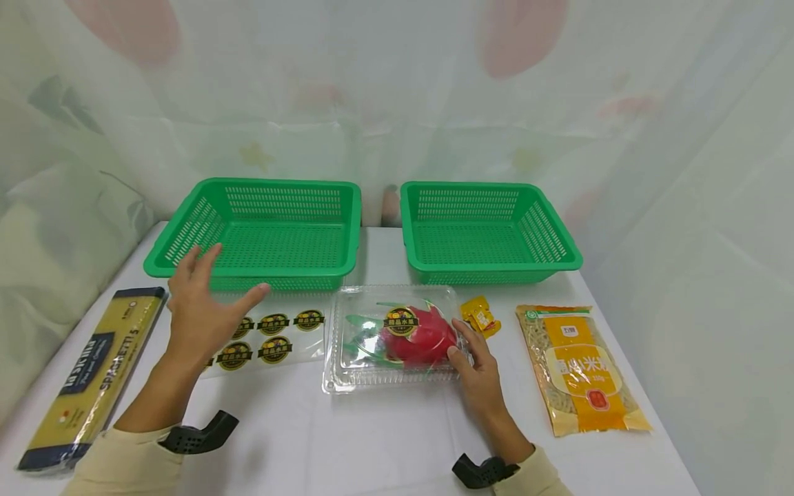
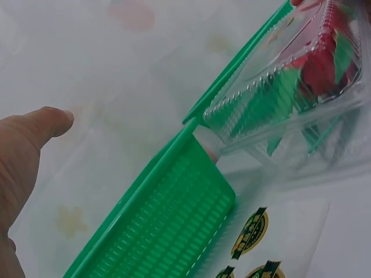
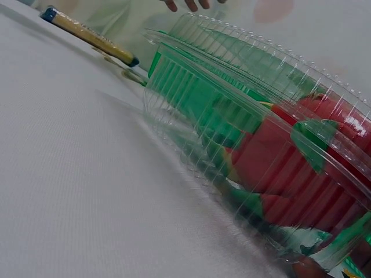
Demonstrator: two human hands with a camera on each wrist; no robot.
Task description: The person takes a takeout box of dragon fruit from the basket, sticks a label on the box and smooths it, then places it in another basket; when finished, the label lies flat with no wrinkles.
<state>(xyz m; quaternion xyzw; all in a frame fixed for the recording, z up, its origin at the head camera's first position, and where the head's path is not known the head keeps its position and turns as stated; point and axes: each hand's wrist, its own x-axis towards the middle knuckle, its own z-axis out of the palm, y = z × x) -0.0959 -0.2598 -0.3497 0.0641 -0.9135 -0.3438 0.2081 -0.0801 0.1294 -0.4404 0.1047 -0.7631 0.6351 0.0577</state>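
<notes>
A clear plastic clamshell box (image 1: 347, 368) holds a red dragon fruit (image 1: 415, 341) with green scales, and a black-and-gold sticker (image 1: 401, 322) is on its lid. My right hand (image 1: 480, 375) grips the box at its right end, thumb toward the lid. In the right wrist view the ribbed box wall (image 3: 174, 87) is close up, with a fingertip low at its near corner. My left hand (image 1: 201, 310) is raised with fingers spread and holds nothing. It hovers over the left part of a clear sheet of stickers (image 1: 298, 348), in front of the left green basket (image 1: 282, 270).
A second green basket (image 1: 496, 267) stands at the back right. Spaghetti in a long pack (image 1: 93, 379) lies at the left edge. On the right are a small yellow packet (image 1: 480, 317) and an orange bag (image 1: 579, 372) of noodle-like pieces. A curtain (image 1: 384, 89) hangs behind.
</notes>
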